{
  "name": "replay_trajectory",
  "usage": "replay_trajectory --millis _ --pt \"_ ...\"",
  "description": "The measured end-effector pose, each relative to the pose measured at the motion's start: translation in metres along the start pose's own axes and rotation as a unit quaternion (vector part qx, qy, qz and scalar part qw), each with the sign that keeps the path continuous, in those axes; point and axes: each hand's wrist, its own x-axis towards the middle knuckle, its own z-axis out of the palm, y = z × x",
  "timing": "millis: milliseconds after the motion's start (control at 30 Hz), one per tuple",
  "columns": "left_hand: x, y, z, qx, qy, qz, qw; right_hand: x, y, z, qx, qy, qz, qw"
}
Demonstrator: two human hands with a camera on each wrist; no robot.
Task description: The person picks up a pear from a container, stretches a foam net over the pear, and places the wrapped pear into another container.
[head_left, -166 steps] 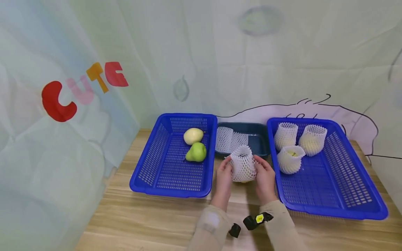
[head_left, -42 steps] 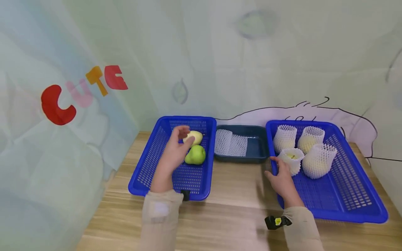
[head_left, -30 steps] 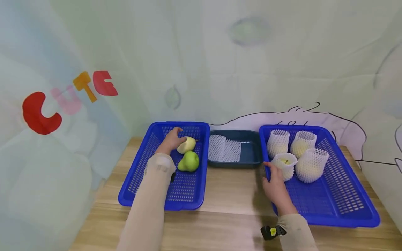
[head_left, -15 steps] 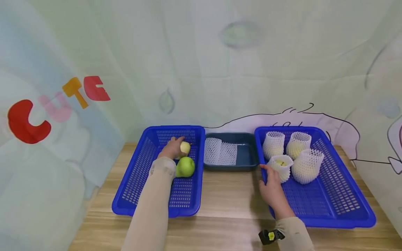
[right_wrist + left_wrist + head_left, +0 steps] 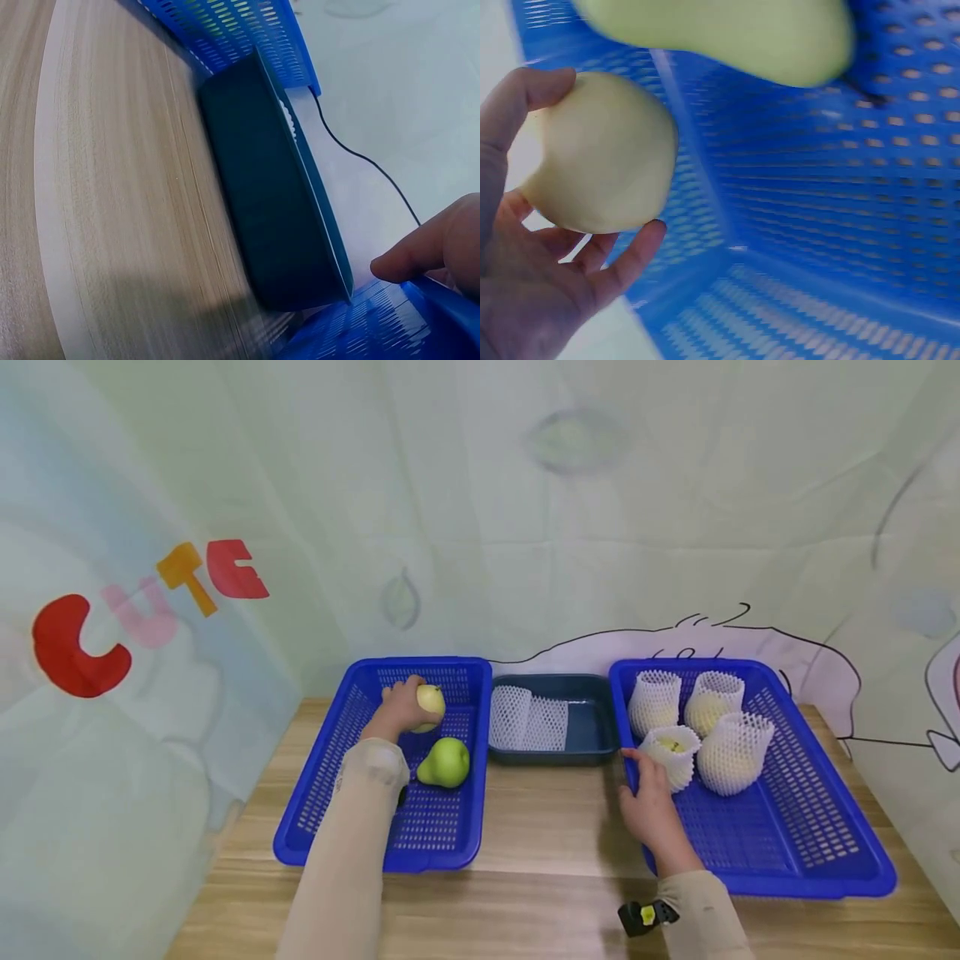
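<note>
My left hand [image 5: 400, 708] holds a pale yellow pear [image 5: 431, 706] inside the left blue basket [image 5: 480, 768]. In the left wrist view, thumb and fingers curve around the pale pear [image 5: 607, 150]. A green pear [image 5: 446, 762] lies on the basket floor nearer the front. My right hand [image 5: 654, 810] rests at the left rim of the right blue basket [image 5: 780, 881], holding nothing visible, its thumb apart from the fingers. Close to it inside stand several pears in white foam nets, the nearest netted pear [image 5: 672, 756] showing its yellow-green top.
Between the baskets stands a dark teal tray [image 5: 592, 756], holding white foam net sleeves [image 5: 528, 720] on its left side. Everything stands on a wood-grain table [image 5: 540, 843]. A printed cloth backdrop [image 5: 450, 510] hangs behind and to the left.
Earlier both hands held a netted pear over the table; it now sits in the right basket. My left hand has reached into the left basket, gripped the pale pear and lifted it slightly.
</note>
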Motion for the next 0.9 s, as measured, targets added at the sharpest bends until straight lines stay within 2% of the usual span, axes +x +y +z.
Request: replay_trajectory --millis 200,267,400,533,667,900 --pt "-0.018 0.028 -0.018 -0.019 0.058 0.044 0.9972 0.000 0.001 -0.001 0.000 0.004 -0.002 1.000" --pt "-0.029 0.038 -0.023 -0.026 0.076 0.052 0.9954 0.000 0.001 -0.001 0.002 0.003 -0.001 1.000" --pt "-0.056 0.053 -0.027 -0.070 0.104 0.049 0.9908 0.000 0.001 -0.001 0.004 0.002 -0.004 1.000" --pt "-0.081 0.060 -0.024 -0.126 0.129 0.040 0.9829 0.000 0.001 -0.001 0.004 0.006 -0.009 1.000" --pt "-0.099 0.065 -0.017 -0.166 0.154 0.031 0.9735 0.001 0.002 -0.001 0.006 0.000 -0.005 1.000" --pt "-0.112 0.069 0.003 -0.234 0.175 0.021 0.9561 0.001 0.002 -0.002 0.010 -0.017 0.006 1.000"
